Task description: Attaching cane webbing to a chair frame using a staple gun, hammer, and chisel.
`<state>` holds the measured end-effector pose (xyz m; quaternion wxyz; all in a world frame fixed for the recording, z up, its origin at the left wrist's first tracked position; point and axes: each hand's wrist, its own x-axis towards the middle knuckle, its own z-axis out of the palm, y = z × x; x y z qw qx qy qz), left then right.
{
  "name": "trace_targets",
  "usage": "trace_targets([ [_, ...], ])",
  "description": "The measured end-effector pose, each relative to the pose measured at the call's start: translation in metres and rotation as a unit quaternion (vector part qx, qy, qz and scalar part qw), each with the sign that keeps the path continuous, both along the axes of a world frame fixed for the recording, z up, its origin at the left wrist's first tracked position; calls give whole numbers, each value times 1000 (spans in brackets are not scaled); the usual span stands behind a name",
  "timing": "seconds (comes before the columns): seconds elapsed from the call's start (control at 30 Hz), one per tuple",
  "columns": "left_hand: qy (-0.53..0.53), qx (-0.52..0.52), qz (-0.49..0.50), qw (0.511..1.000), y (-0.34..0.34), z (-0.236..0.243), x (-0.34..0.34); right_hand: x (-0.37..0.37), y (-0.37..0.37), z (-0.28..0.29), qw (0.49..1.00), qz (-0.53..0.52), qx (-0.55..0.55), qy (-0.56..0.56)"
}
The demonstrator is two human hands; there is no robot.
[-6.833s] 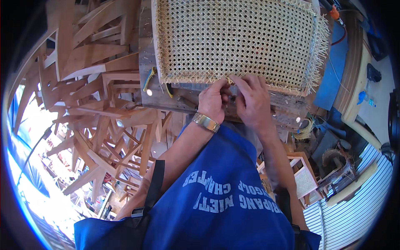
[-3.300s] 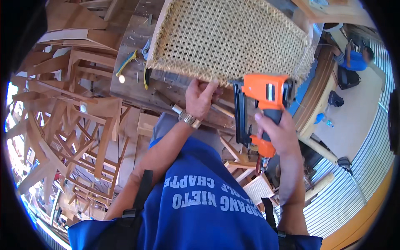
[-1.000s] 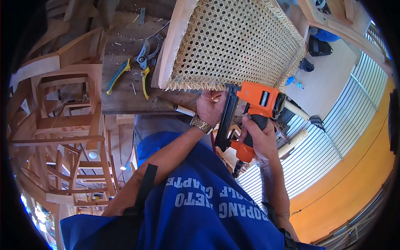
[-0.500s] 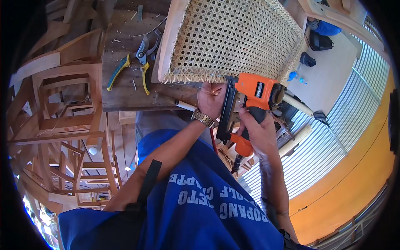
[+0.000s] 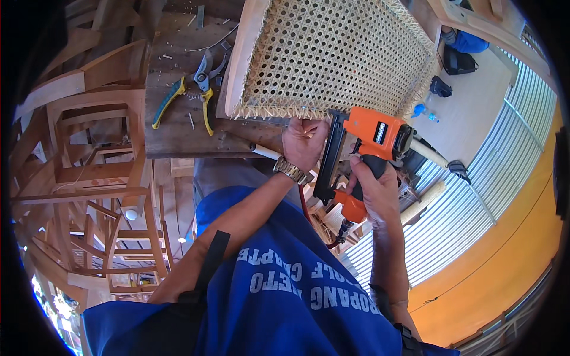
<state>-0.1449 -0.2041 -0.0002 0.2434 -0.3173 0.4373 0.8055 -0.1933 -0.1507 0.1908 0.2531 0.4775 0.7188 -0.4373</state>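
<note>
My right hand [image 5: 378, 188] is wrapped round the black grip of an orange pneumatic staple gun [image 5: 374, 127]. The gun's black nose end meets the near edge of a woven cane panel [image 5: 338, 59], which is set in a pale wooden frame [image 5: 242, 50]. Just left of the nose, my left hand [image 5: 303, 144] is closed with curled fingers below the cane's frayed edge. What those fingers pinch is too small to name. A metal watch sits on that wrist, and a pale rod with a dark tip [image 5: 264, 151] lies beside it.
Pruning shears with yellow-green handles [image 5: 203, 83] lie on the wooden workbench [image 5: 172, 133] among cane scraps. Unfinished wooden chair frames [image 5: 98, 172] are stacked at left. A red air hose [image 5: 306, 204] runs to the gun. At right are corrugated sheets [image 5: 457, 202] and a black bag [image 5: 460, 62].
My right hand and the staple gun have shifted slightly to the right along the cane edge. My left hand stays nearly in place.
</note>
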Motion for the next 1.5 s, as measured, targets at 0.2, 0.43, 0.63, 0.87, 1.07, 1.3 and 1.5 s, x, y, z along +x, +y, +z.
trace_targets([
  [0.2, 2, -39, 1, 999, 0, -1, 2, 3, -6, -6, 1000, 20, 7, 18],
  [0.43, -17, -46, -22, 999, -8, 9, -8, 1, -10, -7, 999, 28, 13, 12],
  [0.63, -20, -35, -13, 999, -4, 2, -4, 0, -8, -6, 999, 43, 13, 10],
  [0.87, 0, -32, -18, 999, -7, 4, -6, 20, 7, 29, 999, 37, 29, -10],
  [1.07, -9, -52, -53, 997, -6, -4, -1, 53, 31, 43, 997, -22, 51, 62],
  [1.3, -22, -56, 26, 998, -16, 36, -12, 123, 87, 24, 994, -85, 48, 46],
  [1.5, 455, -395, -251, 757, -72, 72, -24, 160, 110, 17, 983, -148, 59, 89],
])
